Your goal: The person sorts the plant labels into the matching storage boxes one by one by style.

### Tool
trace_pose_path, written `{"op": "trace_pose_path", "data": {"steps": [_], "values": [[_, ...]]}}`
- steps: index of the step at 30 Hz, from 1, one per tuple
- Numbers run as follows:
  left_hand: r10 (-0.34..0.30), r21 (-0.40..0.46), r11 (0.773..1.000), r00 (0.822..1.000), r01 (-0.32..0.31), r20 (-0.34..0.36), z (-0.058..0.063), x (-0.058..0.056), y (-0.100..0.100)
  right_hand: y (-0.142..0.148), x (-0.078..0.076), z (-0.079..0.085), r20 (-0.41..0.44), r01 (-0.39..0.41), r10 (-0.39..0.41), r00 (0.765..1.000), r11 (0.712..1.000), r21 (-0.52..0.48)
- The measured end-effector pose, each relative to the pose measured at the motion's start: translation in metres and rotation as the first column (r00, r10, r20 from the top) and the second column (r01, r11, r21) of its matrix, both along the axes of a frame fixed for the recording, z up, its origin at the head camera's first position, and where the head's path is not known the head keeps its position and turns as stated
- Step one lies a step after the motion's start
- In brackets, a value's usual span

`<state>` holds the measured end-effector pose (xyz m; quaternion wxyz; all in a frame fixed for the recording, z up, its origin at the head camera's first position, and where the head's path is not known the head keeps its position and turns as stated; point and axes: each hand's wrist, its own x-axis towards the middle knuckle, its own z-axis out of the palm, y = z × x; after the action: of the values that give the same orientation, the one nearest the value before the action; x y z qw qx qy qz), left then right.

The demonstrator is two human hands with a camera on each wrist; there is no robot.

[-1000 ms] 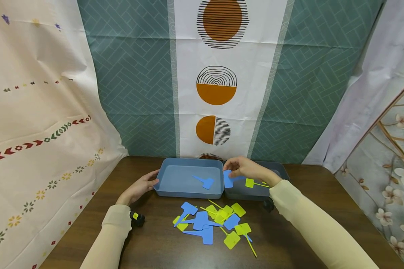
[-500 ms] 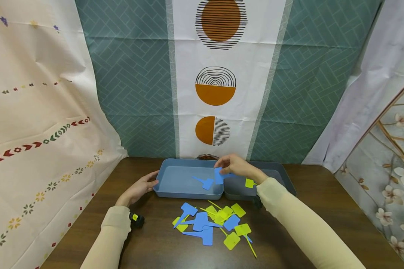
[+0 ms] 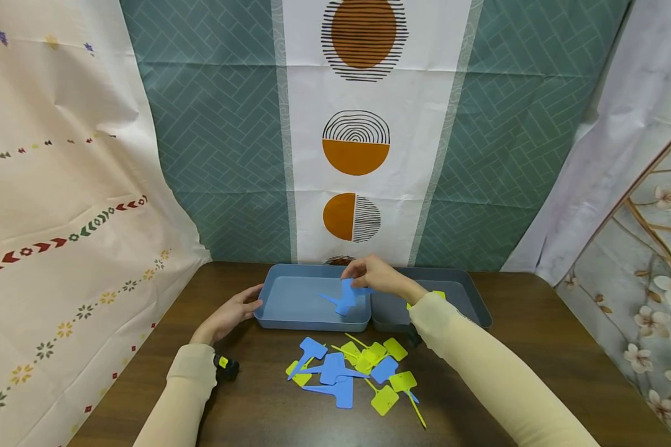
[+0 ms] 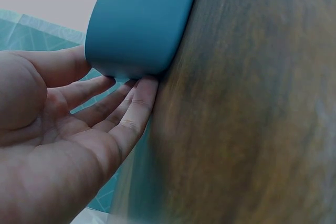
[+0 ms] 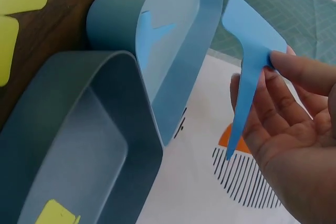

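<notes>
My right hand (image 3: pixel 379 277) pinches a blue T-shaped plant label (image 5: pixel 254 48) between thumb and fingers, above the right part of the blue-grey tray (image 3: pixel 313 325). The label's pointed stem hangs free in the right wrist view. Another blue plant label (image 5: pixel 149 38) lies inside that tray. At the tray's left end, my left hand (image 3: pixel 230 315) rests its fingertips and thumb against the outer wall, fingers mostly straight. On the table before the trays lies a loose pile of blue plant labels (image 3: pixel 343 392) and yellow plant labels (image 3: pixel 384 401), partly overlapping.
A darker grey tray (image 3: pixel 464 304) stands right beside the blue-grey one, holding a yellow label (image 5: pixel 55 213); my right forearm partly covers it. Both trays sit near the back of the brown wooden table (image 3: pixel 246 403), with a patterned curtain (image 3: pixel 235 155) behind.
My right hand has moved left with the blue plant label, from over the gap between the trays to over the blue-grey tray. The left hand stays against the tray's end.
</notes>
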<state>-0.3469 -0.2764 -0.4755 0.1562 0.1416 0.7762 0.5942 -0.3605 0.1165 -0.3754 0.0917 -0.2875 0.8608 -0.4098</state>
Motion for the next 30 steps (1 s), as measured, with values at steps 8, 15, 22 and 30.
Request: {"op": "trace_pose_path", "data": {"steps": [8,15,22,30], "values": [[-0.001,-0.003,1.0,1.0,0.001,-0.003,0.002,0.0,-0.001,-0.011,-0.003,-0.004,-0.022,0.046,-0.047,0.999,0.998,-0.043],[0.004,-0.006,1.0,1.0,-0.004,0.002,0.001,0.0,-0.001,-0.022,-0.005,-0.003,-0.016,0.041,-0.042,0.999,0.998,-0.047],[0.01,-0.004,1.0,1.0,-0.01,0.002,0.0,0.0,-0.001,-0.033,-0.006,-0.003,-0.02,0.024,-0.024,0.999,0.999,-0.028],[0.004,0.004,1.0,1.0,-0.004,-0.003,-0.001,0.0,0.0,-0.043,-0.005,-0.003,-0.018,0.025,-0.026,1.0,0.997,-0.077]]}}
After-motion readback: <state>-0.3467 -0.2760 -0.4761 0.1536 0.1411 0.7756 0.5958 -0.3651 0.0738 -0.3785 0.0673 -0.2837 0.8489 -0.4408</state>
